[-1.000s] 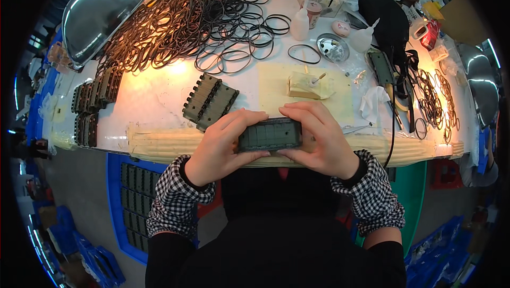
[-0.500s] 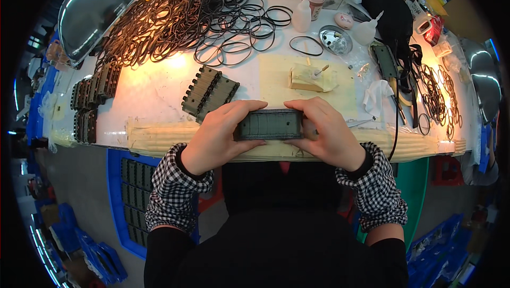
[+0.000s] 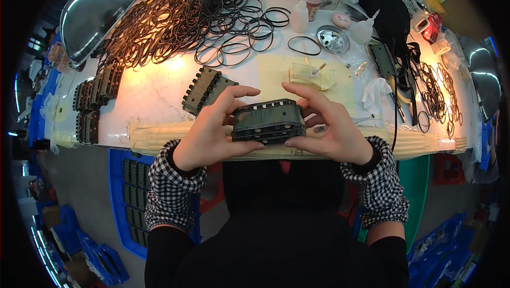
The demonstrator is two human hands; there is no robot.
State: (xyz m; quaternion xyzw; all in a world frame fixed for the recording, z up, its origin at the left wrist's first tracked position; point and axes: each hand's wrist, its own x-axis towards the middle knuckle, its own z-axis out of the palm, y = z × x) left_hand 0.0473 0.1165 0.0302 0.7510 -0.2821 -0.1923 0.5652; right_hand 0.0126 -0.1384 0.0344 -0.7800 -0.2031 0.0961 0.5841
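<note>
Between my two hands, just above the near table edge, is a dark green plastic chassis (image 3: 265,115), like a toy tank's, with ribbed black tracks along its long edges and small round wheels on its near side. My left hand (image 3: 210,129) is closed around its left end, thumb low and fingers over the top. At the other end my right hand (image 3: 334,129) grips it, thumb at the lower right corner and index finger raised off it. Beyond my left hand lie several similar chassis (image 3: 204,91) side by side.
A tangled heap of black rubber loops (image 3: 164,28) covers the far left. More chassis (image 3: 98,91) stand at the left edge. Squeeze bottles (image 3: 299,18), a round metal dish (image 3: 333,39) and a yellowish wrapped block (image 3: 313,77) lie beyond my right hand. A blue tray (image 3: 115,198) is below the table.
The chassis has tilted, so its near side with the wheels now shows. My hands have spread slightly apart, and my right index finger has lifted.
</note>
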